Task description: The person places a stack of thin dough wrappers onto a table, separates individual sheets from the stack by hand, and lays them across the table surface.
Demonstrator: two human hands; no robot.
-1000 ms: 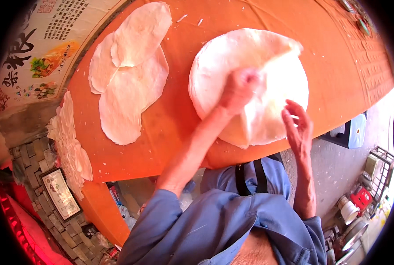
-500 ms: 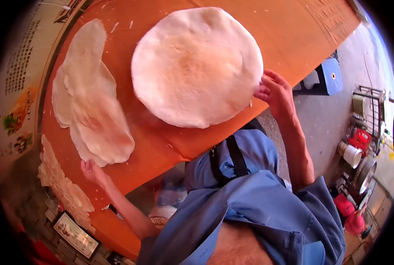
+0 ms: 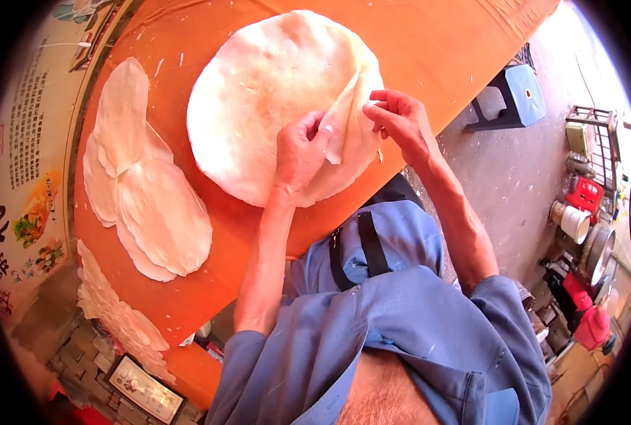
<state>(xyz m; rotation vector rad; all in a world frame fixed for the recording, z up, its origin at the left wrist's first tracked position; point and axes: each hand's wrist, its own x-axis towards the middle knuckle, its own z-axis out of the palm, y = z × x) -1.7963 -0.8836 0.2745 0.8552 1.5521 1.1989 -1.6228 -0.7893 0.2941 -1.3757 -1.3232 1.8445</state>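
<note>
Pinching a folded-up flap (image 3: 345, 117) between thumb and finger, the left hand (image 3: 301, 152) works beside the right hand (image 3: 404, 124), whose fingertips bunch at the edge, their grip unclear. Only the right side of the pale, pliable flatbread round (image 3: 259, 99) is raised, the rest flat on the orange tablecloth (image 3: 223, 234); thin, softly wrinkled oval sheets (image 3: 163, 219) already overlap at left.

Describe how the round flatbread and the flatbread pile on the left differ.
The round flatbread is broad and nearly circular; the pile is long, made of overlapping ovals.
The round flatbread has a raised flap between the left hand and right hand; neither hand touches the pile.
Both are pale and lie on the orange table.
</note>
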